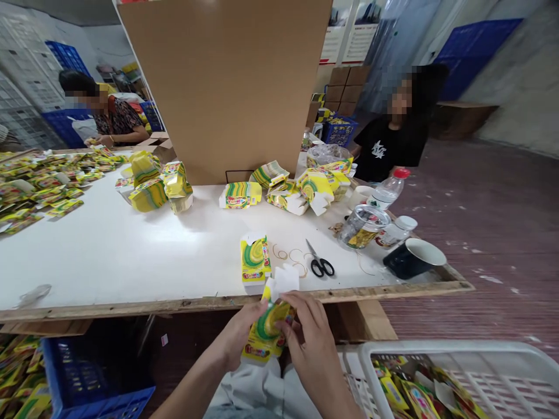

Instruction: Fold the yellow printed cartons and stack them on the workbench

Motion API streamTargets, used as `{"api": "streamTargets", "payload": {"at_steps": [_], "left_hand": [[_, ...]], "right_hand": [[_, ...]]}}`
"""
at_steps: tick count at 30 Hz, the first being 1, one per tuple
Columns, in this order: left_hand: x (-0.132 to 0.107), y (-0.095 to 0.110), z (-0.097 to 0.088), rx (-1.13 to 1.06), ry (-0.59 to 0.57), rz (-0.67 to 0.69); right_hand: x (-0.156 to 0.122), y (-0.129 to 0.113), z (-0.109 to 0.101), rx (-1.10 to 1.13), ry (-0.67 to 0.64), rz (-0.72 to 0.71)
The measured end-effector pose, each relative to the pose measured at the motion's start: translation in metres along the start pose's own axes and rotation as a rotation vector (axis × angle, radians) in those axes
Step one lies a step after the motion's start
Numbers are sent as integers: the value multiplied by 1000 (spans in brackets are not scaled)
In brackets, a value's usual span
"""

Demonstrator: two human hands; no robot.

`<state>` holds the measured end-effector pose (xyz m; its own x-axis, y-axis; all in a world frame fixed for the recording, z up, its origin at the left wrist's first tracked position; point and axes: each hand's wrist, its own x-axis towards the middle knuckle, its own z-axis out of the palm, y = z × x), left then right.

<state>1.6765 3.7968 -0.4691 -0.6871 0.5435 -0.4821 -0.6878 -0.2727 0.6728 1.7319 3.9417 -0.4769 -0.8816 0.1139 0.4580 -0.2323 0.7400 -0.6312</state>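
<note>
Between my hands, over my lap, is a small yellow and green carton (267, 329) with its white end flaps standing up. My left hand (242, 329) grips its left side, thumb along the upper edge. On the right side, my right hand (305, 326) has its fingers bent around the carton near the open end. Just beyond, on the white table (166, 256), lies a similar carton (255, 259). To its right are several loose rubber bands (280, 252) and black-handled scissors (322, 265).
Stacks of flat cartons (151, 183) stand farther back, before a tall cardboard panel (227, 87). A dark mug (410, 259), clear jar (363, 227) and bottles crowd the right edge. Below are a white basket (458, 349) and blue crate (87, 372). Two people are beyond the table.
</note>
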Motion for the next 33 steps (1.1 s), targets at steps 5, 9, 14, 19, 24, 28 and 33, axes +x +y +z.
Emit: {"api": "streamTargets", "payload": {"at_steps": [5,9,14,19,24,28,33], "left_hand": [[-3,2,-2,70,-28,-24],[-4,-1,-6,137,-67,56],[-1,0,-11,209,-113,184],[4,2,-4,259,-110,340],[9,-8,0,364,15,478],[11,-13,-3,461,10,508],[3,-8,-7,411,-125,480]], "right_hand": [[-3,-3,0,117,27,91],[-1,-1,-6,145,-90,117],[-2,3,-13,153,-114,65],[-9,1,-1,295,105,273],[-3,-5,6,597,58,481],[2,-5,1,510,39,476],[-5,3,-4,595,126,464]]}}
